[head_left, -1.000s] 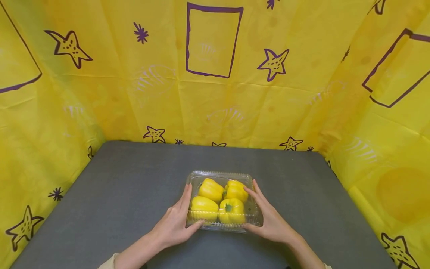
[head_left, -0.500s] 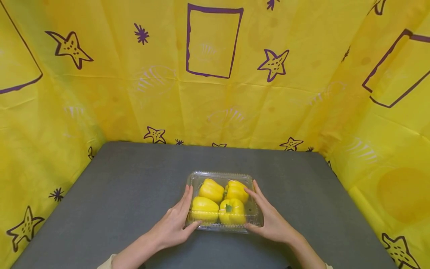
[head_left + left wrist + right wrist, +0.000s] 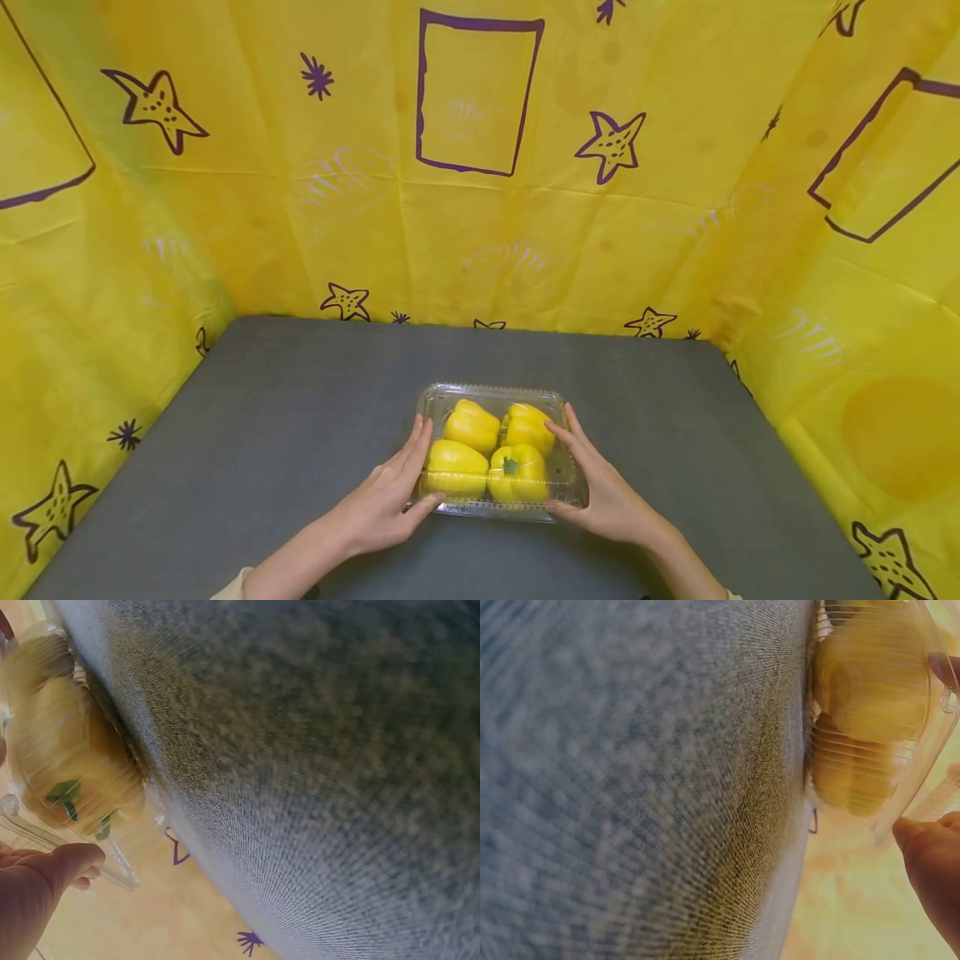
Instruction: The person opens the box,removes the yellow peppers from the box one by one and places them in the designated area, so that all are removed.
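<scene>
Your left hand (image 3: 386, 504) and right hand (image 3: 603, 492) clasp the clear clamshell of yellow peppers (image 3: 495, 454) near the table's (image 3: 262, 417) front edge; thumbs look ready to pry its lid.

1. The bench (image 3: 285, 433) is plain dark grey, with a fine woven texture in the wrist views.
2. The clamshell box (image 3: 558, 471) at the bench's near middle is clear and colourless, with ribbed walls.
3. The four peppers (image 3: 472, 425) inside it are bright yellow; the near right one shows a green stem.
4. The backdrop cloth (image 3: 247, 208) round the bench's far and side edges is yellow, printed with purple outlined stars, small purple bursts, purple rectangles and faint white shell marks.
</scene>
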Demonstrator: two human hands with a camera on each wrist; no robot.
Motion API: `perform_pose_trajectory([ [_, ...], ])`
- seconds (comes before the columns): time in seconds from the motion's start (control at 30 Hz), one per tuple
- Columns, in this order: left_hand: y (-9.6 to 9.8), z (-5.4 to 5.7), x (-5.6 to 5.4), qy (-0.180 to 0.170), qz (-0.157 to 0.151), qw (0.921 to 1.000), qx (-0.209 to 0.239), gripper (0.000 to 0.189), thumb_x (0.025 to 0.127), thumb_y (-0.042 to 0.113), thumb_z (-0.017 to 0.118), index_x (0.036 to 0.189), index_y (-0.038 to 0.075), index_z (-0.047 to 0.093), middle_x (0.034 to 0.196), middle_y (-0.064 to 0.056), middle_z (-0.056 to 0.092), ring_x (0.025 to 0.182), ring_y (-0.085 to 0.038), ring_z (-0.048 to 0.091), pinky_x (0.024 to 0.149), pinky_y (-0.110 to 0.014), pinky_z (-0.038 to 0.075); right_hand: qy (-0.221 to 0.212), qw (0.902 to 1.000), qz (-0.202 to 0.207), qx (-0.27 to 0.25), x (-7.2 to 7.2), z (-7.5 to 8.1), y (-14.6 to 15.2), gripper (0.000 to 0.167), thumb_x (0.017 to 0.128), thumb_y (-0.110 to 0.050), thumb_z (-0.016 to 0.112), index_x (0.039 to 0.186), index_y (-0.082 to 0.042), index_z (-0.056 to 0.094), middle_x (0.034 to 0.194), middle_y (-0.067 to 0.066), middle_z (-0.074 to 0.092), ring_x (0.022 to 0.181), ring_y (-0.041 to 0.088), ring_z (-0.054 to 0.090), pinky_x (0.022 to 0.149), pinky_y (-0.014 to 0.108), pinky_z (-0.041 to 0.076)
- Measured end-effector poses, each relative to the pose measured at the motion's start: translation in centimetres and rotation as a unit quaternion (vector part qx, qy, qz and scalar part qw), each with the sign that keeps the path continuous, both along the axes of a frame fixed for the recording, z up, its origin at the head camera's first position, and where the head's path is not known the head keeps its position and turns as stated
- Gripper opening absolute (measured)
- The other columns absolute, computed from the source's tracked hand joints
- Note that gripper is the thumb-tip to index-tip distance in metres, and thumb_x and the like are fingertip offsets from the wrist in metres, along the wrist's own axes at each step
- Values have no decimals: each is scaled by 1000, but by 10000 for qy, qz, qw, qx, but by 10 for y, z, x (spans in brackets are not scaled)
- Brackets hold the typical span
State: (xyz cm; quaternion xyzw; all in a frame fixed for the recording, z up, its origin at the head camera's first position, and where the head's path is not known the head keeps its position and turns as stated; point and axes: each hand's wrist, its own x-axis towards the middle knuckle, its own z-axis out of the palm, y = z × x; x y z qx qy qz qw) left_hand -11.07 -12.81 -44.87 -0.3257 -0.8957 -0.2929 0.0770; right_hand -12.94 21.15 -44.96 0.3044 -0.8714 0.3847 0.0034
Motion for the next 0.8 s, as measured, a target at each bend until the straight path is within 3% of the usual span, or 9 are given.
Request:
perform_pose_trajectory([
  [0.23,-3,2,0,-194,-118,9997,44,89,93,18,67,154,-6,7,156,-32,8,136,-42,31,101,-53,36,-22,10000,53,-64,-1,-2,1,98,79,-31,83,156,-17,23,163,7,-9,143,39,18,94,60,42],
  [0.43,-9,3,0,-304,-265,9991,109,89,93,10,65,155,-1,3,157,-30,9,138,-36,30,102,-51,36,-114,9997,119,-159,-1,-2,4,97,80,-31,82,156,-16,23,163,11,-7,144,41,16,94,62,41],
  [0.6,-11,2,0,-581,-230,9979,153,92,94,14,64,157,9,-3,159,-26,4,139,-35,28,103,-51,36,-122,9998,119,-141,-1,-2,4,97,80,-30,82,156,-16,23,163,13,-6,144,41,15,95,62,41],
  [0.8,-12,1,1,-492,-115,9984,270,92,93,16,67,157,10,1,160,-23,6,141,-32,25,103,-51,36,-65,9999,72,-136,-1,-1,2,97,80,-27,83,155,-16,24,163,7,-7,145,40,14,95,63,40],
])
